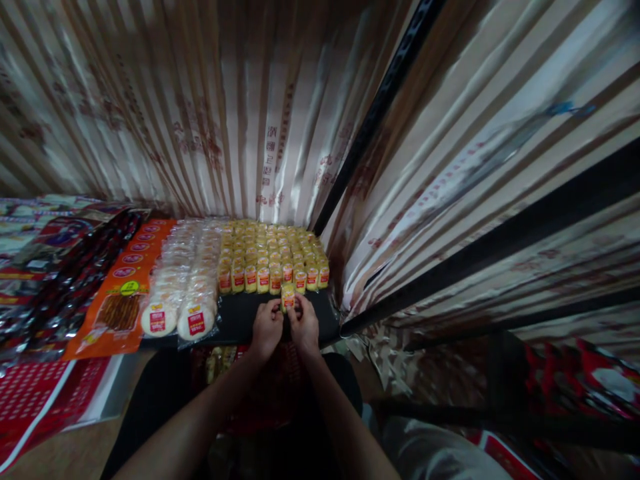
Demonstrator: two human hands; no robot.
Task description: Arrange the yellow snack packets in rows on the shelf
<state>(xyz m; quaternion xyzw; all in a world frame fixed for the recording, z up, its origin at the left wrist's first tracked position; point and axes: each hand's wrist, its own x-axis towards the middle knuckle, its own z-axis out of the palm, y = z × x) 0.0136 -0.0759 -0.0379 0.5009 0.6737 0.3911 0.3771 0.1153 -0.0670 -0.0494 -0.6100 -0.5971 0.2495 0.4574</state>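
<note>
Both my hands meet at the front of a dark shelf (235, 323). My left hand (266, 328) and my right hand (303, 325) pinch one small yellow snack pack (288, 296) with a red label between them, fingers closed round it. The pack stands just in front of several rows of the same yellow packs (273, 257) that fill the back right of the shelf.
Left of the yellow packs lie rows of round white cakes in clear wrap (183, 293), then orange packets (123, 297) and dark red packets (55, 267). Shiny ribbed sheeting forms the back and right walls. A black shelf post (380, 107) rises at right.
</note>
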